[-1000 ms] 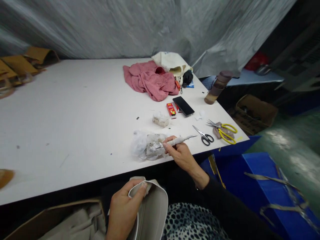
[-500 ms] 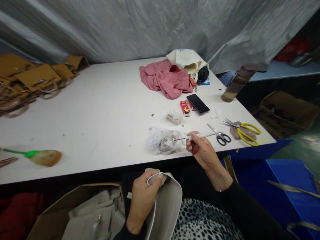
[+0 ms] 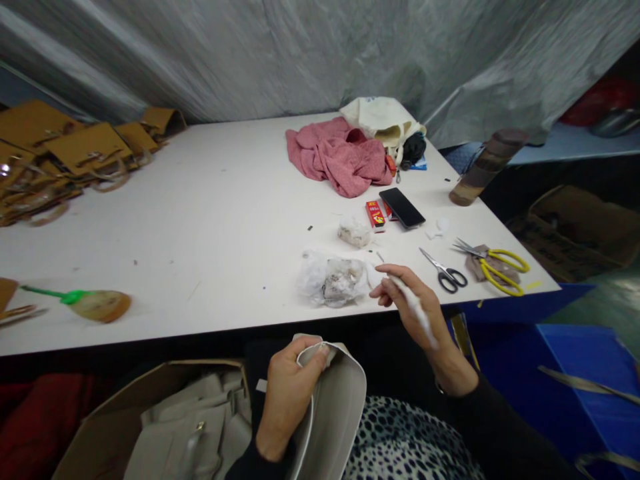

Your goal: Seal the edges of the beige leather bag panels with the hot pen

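My left hand point(image 3: 290, 383) is closed on the rim of a light grey bag point(image 3: 345, 393), thumb inside and fingers outside. The bag's mouth faces up over my lap. Above the table's front edge, my right hand point(image 3: 413, 303) holds a slim tool with a white-wrapped handle point(image 3: 416, 308). Its handle slants back across the hand toward the wrist, slightly blurred, and I cannot make out its tip. Just left of my right fingers sits a dirty whitish block point(image 3: 345, 280) in crumpled clear plastic. A smaller wrapped lump point(image 3: 354, 233) lies behind it.
Black-handled scissors point(image 3: 445, 270) and yellow-handled snips point(image 3: 495, 267) lie at right, near a phone point(image 3: 403, 208), red box point(image 3: 375, 217) and bottle point(image 3: 487, 167). Brown bags point(image 3: 90, 157) and a green-stemmed brush-like item point(image 3: 97, 305) are left. A carton point(image 3: 110, 407) holds grey bags below.
My right hand has turned the tool: its thin metal tip pointed left at the wrapped block, and now the handle slants down toward my wrist. My left hand keeps its grip on the bag.
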Motion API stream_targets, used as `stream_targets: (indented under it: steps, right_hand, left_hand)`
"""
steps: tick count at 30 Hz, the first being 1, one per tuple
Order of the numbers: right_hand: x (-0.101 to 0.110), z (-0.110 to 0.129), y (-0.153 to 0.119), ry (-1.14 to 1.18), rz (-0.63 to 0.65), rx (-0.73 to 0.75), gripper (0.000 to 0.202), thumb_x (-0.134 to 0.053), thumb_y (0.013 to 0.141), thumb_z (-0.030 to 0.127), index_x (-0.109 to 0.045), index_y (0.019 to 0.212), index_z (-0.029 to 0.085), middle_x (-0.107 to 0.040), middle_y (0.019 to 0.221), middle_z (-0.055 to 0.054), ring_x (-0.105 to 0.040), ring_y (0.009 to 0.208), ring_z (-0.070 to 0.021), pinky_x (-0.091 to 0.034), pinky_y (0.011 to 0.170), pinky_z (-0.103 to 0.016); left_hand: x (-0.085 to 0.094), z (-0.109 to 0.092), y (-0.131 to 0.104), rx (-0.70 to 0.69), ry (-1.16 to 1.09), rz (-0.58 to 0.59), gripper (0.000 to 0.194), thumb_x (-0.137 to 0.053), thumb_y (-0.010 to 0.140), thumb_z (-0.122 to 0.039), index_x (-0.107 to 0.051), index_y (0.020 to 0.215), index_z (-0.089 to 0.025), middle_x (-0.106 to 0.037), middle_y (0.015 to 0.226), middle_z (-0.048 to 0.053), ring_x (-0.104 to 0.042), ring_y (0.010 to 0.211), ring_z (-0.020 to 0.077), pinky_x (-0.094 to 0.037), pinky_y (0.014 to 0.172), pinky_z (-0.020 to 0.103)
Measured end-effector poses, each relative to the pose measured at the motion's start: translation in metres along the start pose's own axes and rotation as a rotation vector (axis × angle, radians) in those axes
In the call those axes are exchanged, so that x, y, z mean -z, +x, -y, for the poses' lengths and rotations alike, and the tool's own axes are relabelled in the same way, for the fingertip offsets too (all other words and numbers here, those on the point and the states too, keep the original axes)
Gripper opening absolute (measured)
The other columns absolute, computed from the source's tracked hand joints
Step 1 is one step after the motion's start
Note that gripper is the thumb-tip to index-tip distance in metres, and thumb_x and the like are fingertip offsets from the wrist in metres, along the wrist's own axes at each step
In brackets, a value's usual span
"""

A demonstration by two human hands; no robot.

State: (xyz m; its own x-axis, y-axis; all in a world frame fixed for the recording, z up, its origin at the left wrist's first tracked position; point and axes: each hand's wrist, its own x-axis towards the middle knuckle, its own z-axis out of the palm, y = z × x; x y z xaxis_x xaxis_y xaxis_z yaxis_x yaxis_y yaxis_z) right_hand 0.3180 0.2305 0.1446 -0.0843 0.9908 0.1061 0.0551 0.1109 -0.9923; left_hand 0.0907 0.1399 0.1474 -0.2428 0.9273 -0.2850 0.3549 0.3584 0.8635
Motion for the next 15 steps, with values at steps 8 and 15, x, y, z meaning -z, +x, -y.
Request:
stream_targets:
  steps: [8,15]
  right_hand:
    - [0.018,0.014,0.006,-0.035,0.144,0.13,0.075,-0.05,0.085,0.011,-0.042,0.156,0.034,-0.058,0.148,-0.005,-0.063,0.124,-0.0257,-0.05,0.11,-0.051]
    - [0.01,0.008,0.023,0.156,-0.071,0.1,0.047,-0.058,0.1,0.038,-0.049,0.145,0.033,-0.064,0.137,-0.008,-0.072,0.094,-0.019,-0.06,0.093,-0.043]
  left_hand:
    - [0.0,0.004,0.0,0.019,-0.006,0.0,0.03,-0.072,0.077,-0.044,-0.08,0.084,-0.016,-0.079,0.081,0.008,-0.072,0.075,0.0242,-0.056,0.071,0.032]
    - [0.0,0.003,-0.002,0.029,0.001,0.017,0.033,-0.071,0.077,-0.046,-0.08,0.087,-0.016,-0.08,0.083,0.008,-0.071,0.076,0.0239,-0.054,0.072,0.032]
